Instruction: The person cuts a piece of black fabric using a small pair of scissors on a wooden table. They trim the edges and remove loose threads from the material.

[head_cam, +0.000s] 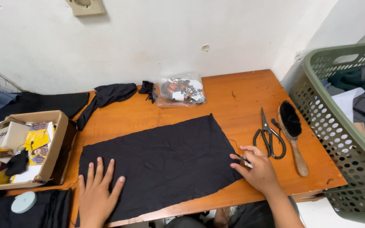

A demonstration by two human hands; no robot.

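The right hand [259,172], at lower right of the frame, has its fingers [250,149] pinched on a small light object at the right edge of the black cloth [161,160]. The left hand [98,190] lies flat, fingers spread, on the cloth's lower left corner. The cloth lies spread on the orange bench [237,97]; scissors [269,135] and brush [292,135] lie just right.

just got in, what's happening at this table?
A person has a black cloth spread flat on an orange wooden table. The left hand lies palm down on the cloth's near left corner. The right hand sits at the cloth's right edge, pinching something small that I cannot make out. Black scissors and a wooden brush lie unused to the right, beside a green basket.
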